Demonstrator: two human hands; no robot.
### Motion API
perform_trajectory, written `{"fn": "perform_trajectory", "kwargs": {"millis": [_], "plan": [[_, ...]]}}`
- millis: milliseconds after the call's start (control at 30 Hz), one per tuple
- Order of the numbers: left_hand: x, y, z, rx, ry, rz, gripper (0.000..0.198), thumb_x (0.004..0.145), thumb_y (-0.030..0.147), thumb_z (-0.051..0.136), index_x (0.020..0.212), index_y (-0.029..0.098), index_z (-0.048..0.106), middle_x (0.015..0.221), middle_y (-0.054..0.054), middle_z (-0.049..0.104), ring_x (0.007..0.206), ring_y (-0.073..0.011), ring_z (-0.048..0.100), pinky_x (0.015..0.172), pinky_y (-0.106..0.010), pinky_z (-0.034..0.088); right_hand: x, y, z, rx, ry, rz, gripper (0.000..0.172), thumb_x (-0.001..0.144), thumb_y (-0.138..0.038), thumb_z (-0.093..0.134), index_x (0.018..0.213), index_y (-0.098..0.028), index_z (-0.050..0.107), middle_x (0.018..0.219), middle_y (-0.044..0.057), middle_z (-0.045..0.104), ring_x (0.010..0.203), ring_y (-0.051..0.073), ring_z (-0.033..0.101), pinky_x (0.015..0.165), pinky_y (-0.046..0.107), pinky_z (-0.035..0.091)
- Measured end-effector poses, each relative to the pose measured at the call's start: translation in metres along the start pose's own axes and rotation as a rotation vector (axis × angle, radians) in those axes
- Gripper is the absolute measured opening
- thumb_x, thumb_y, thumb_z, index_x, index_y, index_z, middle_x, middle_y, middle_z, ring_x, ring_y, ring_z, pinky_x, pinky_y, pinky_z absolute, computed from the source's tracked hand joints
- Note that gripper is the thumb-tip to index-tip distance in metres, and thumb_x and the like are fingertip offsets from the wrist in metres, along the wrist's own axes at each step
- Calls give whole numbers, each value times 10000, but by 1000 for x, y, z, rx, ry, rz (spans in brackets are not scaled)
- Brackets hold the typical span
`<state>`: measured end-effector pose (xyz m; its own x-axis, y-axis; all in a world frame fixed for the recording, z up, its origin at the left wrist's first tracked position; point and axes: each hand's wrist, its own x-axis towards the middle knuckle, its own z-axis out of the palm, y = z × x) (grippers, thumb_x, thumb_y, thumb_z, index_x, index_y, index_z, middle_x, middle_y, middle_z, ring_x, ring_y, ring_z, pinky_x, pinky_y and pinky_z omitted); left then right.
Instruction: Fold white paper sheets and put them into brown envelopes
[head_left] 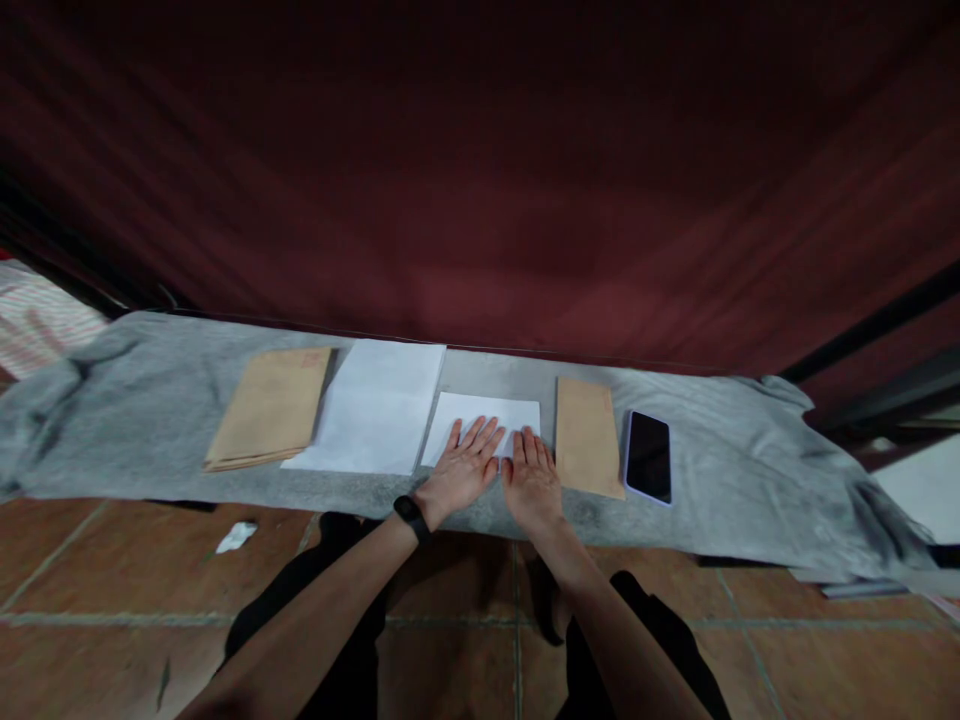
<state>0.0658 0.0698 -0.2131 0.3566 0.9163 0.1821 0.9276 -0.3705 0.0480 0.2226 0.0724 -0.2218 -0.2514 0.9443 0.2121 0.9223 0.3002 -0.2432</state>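
A folded white sheet of paper (pixel 489 412) lies on a grey cloth (pixel 150 400) spread over a low surface. My left hand (pixel 463 467) rests flat on the sheet's near left part, fingers spread. My right hand (pixel 531 482) lies flat beside it on the sheet's near right edge, fingers stretched out. Neither hand holds anything. A black band sits on my left wrist (pixel 412 515).
Left of the sheet lie a larger stack of white paper (pixel 375 405) and a pile of brown envelopes (pixel 271 407). To the right are a single brown envelope (pixel 586 437) and a dark phone (pixel 648 456). A dark red curtain (pixel 480 180) hangs behind. Tiled floor (pixel 112 600) below holds a paper scrap (pixel 236 536).
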Motion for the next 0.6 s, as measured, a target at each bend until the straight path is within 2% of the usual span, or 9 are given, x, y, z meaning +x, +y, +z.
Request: {"fn": "perform_trajectory", "kwargs": {"millis": [167,600], "plan": [[0,-1,0,8,-2,11,512,1011,325,318,1506,200,350,1600,-67,314,1495,-241,217,1212,-549,137,0,-2,-6,-13,-46,19,535,997,-289,389,1472,-42,408,1550,191,363,1424,292,360,1147,444,310],[1,3,-1,-10,-40,-4,520,1012,343,298,1506,190,353,1602,-83,307,1494,-266,220,1205,-570,137,-2,-2,-9,-60,-61,-2,548,995,-303,362,1466,-28,413,1534,204,384,1397,312,403,1130,448,320]]}}
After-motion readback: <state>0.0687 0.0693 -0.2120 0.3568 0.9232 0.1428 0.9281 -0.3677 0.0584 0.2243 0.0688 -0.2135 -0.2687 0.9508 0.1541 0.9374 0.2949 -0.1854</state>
